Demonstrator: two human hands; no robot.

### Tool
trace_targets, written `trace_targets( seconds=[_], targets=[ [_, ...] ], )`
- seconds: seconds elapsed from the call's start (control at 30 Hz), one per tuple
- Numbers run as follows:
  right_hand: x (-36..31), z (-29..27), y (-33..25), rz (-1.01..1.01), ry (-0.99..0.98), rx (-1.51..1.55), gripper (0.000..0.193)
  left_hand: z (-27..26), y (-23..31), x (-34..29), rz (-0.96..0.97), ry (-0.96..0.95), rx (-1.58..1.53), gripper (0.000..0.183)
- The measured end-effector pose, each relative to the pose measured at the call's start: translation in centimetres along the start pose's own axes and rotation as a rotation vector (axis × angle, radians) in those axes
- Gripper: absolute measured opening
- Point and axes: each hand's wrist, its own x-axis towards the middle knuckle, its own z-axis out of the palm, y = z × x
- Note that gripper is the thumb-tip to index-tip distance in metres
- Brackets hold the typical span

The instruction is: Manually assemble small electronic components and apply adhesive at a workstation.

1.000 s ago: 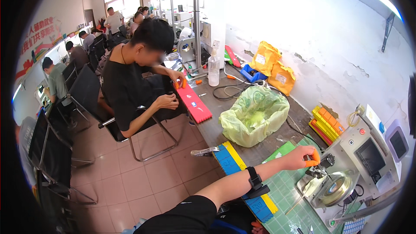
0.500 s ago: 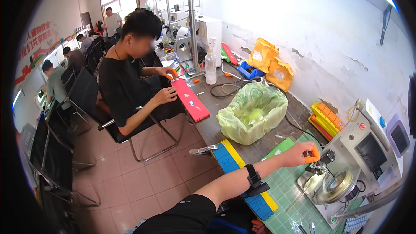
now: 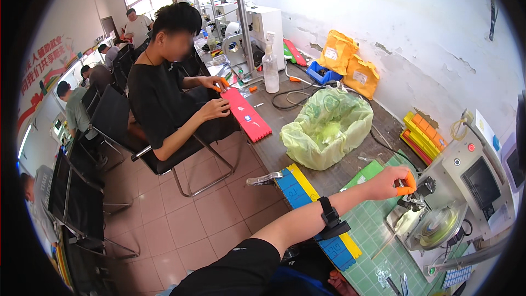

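My left hand, with orange finger covers on its fingertips, reaches across to a bench machine. Its fingers are pinched together beside the black and metal head of that machine; whatever sits between them is too small to make out. Just below the head is a round reel of clear, yellowish material. A black strap with a small block is round my left forearm. Low in the picture, beyond the table's near edge, my right hand is partly seen in shadow, its fingers unclear.
A green gridded mat lies under my left arm, along blue and yellow strips. A bin lined with a pale green bag stands on the table. At left, a seated co-worker handles a red strip. Tweezers lie at the lower right.
The whole view has shifted slightly, with the bench now a little further right. My left hand stays pinched at the machine head. More of my right hand shows at the bottom.
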Motion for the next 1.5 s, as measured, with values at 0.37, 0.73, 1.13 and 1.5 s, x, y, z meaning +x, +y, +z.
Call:
trace_targets(
  seconds=[0.37, 0.73, 1.13, 1.5],
  targets=[
    [6.0, 2.3, -3.1, 0.047, -0.051, -0.208, 0.059, 0.7, -0.3, -0.2, -0.001, 0.017, 0.000, 0.005],
    [9.6, 4.7, -4.6, 0.047, -0.067, -0.382, 0.052, 0.2, 0.0, -0.2, -0.008, -0.001, -0.007, 0.006],
    [7.8, 5.7, -3.3, 0.080, 0.003, -0.506, 0.045, 0.5, -0.3, -0.4, 0.015, 0.031, -0.004, 0.005],
    [5.2, 6.6, 0.4, 0.167, 0.082, -0.560, 0.039, 0.4, 0.4, -0.1, -0.021, 0.048, -0.014, 0.004]
  ],
)
